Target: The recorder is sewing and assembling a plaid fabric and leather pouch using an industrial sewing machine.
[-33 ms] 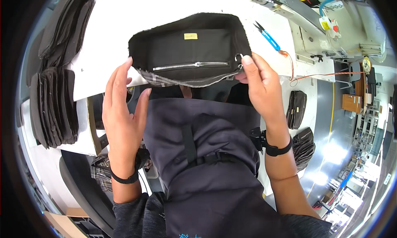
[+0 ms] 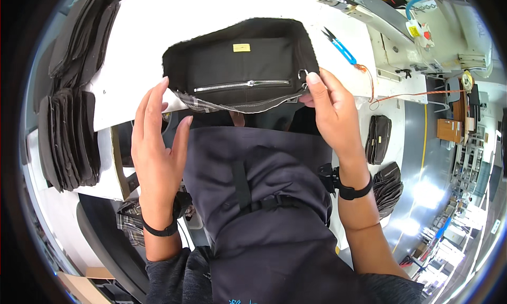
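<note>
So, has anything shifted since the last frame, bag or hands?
Nothing visibly changed. The right hand pinches the right end of the bag, and the left hand touches the bag's left edge with open fingers. The snips lie where they were.

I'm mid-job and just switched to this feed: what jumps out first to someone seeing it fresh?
The open black fabric bag at top centre, with a silver zipper and a small gold tag inside. The right hand pinches its right edge by a metal ring, while the left hand stands open at its lower left corner. Stacks of dark fabric pieces line the white table at left, and blue thread snips lie to the right.
</note>
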### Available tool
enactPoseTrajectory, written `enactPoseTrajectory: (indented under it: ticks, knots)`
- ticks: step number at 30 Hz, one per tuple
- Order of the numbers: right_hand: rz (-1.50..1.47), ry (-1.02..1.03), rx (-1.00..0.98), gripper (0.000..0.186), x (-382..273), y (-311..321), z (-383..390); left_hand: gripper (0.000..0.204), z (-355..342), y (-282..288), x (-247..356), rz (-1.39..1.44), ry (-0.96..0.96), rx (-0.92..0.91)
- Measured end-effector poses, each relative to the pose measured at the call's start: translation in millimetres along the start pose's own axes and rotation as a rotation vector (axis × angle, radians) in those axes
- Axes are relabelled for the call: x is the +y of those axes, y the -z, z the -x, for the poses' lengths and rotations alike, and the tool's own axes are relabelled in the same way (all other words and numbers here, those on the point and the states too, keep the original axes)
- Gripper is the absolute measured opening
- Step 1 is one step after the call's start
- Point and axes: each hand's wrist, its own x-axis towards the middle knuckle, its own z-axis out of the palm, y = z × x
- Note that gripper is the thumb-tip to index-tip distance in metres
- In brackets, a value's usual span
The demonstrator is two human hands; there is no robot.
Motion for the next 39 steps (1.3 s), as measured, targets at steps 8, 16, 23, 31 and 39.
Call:
enactPoseTrajectory:
  ticks: [8,16,23,31,39]
  knots:
    - [-0.068,-0.018,-0.076,0.041,4,4,6,0.055,21,-4,0,0.090,-0.106,0.145]
    - [-0.051,-0.008,-0.048,0.039,3,-3,14,0.038,49,-42,46,0.346,-0.305,-0.137]
    - [-0.058,-0.042,-0.050,0.041,29,12,36,0.031,-5,-53,94,0.264,-0.508,0.041]
    - [-0.008,-0.128,-0.061,0.038,54,27,87,0.028,-51,-117,115,-0.196,-0.264,-0.288]
    - [0.045,-0.028,0.005,0.032,73,49,111,0.028,-71,-71,116,0.044,-0.087,-0.108]
